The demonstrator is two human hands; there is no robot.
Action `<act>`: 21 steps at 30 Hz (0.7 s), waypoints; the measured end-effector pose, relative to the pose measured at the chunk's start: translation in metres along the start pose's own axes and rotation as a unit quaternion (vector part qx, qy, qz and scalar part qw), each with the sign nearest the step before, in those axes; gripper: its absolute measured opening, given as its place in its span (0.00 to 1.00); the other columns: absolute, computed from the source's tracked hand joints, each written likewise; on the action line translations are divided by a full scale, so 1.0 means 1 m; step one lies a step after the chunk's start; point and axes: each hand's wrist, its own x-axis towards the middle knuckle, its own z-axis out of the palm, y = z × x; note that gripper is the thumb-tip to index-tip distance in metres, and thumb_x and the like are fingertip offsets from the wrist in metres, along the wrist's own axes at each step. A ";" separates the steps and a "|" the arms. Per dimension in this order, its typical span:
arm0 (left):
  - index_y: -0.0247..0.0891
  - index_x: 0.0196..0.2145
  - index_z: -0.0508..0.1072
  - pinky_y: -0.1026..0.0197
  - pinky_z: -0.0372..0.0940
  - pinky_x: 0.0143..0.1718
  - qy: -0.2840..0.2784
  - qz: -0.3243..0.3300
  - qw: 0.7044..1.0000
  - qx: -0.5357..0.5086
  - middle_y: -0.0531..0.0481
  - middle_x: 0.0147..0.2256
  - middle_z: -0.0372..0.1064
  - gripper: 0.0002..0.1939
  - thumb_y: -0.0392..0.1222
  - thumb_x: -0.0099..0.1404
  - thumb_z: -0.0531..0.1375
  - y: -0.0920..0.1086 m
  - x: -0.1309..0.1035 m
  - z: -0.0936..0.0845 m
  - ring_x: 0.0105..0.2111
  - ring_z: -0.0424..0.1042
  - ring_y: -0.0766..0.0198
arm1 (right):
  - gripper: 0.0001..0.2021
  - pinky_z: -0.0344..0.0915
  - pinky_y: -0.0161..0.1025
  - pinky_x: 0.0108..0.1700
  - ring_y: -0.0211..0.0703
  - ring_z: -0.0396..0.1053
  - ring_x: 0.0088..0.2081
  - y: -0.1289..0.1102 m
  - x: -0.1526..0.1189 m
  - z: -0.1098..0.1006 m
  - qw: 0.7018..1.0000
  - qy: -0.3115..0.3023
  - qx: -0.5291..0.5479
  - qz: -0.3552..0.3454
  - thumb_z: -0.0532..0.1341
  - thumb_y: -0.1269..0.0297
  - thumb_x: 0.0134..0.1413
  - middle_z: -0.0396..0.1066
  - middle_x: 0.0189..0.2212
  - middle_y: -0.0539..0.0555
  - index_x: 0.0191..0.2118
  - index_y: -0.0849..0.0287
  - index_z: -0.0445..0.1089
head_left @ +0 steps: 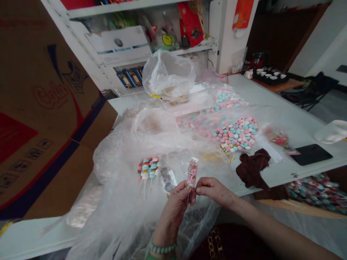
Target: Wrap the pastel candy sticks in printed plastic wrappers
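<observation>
My left hand [177, 202], with a bead bracelet at the wrist, is closed on the lower end of a pink printed wrapped candy stick [192, 172], which stands upright. Close on its right, my right hand [213, 188] pinches at the bottom of the wrapper; what exactly its fingertips hold is too small to tell. Left of the hands, several candy lollipops [148, 168] with white sticks lie on the plastic. Printed wrappers [168, 179] lie between them and my left hand.
Loose pink, blue and white candies [238, 133] lie beyond the hands, among clear plastic bags [162, 122]. A brown cloth [252, 168] and a black phone [311, 154] are at the right. A large cardboard box [48, 108] stands at the left, shelves [173, 52] behind.
</observation>
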 end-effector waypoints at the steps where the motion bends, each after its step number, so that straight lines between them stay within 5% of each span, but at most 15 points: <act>1: 0.33 0.26 0.68 0.66 0.52 0.21 -0.001 0.000 1.000 0.006 0.52 0.21 0.65 0.14 0.48 0.55 0.63 0.000 -0.001 0.002 0.19 0.61 0.70 | 0.07 0.56 0.35 0.33 0.36 0.60 0.27 0.000 0.000 0.000 0.999 -0.003 0.045 0.016 0.59 0.62 0.46 0.64 0.20 0.47 0.24 0.60 0.67; 5: 0.34 0.25 0.67 0.66 0.51 0.21 0.014 -0.007 1.000 0.021 0.52 0.21 0.64 0.15 0.49 0.54 0.63 0.000 -0.003 0.004 0.19 0.61 0.70 | 0.06 0.53 0.34 0.32 0.35 0.57 0.25 0.002 0.000 0.000 0.993 0.013 0.101 0.061 0.61 0.64 0.41 0.62 0.18 0.46 0.23 0.61 0.70; 11: 0.35 0.24 0.64 0.66 0.50 0.20 0.033 -0.002 0.999 0.011 0.52 0.21 0.65 0.15 0.48 0.55 0.62 -0.007 -0.004 0.001 0.18 0.61 0.71 | 0.06 0.52 0.34 0.30 0.35 0.56 0.23 0.011 0.001 -0.006 0.995 -0.005 0.014 0.099 0.61 0.64 0.35 0.62 0.16 0.46 0.22 0.61 0.72; 17: 0.36 0.26 0.65 0.67 0.45 0.15 0.143 -0.027 0.989 -0.024 0.57 0.18 0.60 0.12 0.46 0.52 0.62 -0.019 0.002 0.000 0.13 0.55 0.74 | 0.07 0.56 0.34 0.29 0.37 0.61 0.25 0.012 -0.002 -0.001 0.990 0.107 -0.092 0.015 0.59 0.62 0.42 0.65 0.19 0.47 0.24 0.60 0.72; 21: 0.36 0.22 0.63 0.67 0.39 0.14 0.188 -0.028 0.982 0.008 0.59 0.15 0.55 0.07 0.40 0.50 0.59 -0.029 0.007 0.008 0.11 0.49 0.76 | 0.11 0.62 0.39 0.43 0.42 0.68 0.38 0.008 0.000 0.019 0.966 0.093 -0.212 -0.114 0.55 0.67 0.51 0.74 0.34 0.52 0.36 0.56 0.75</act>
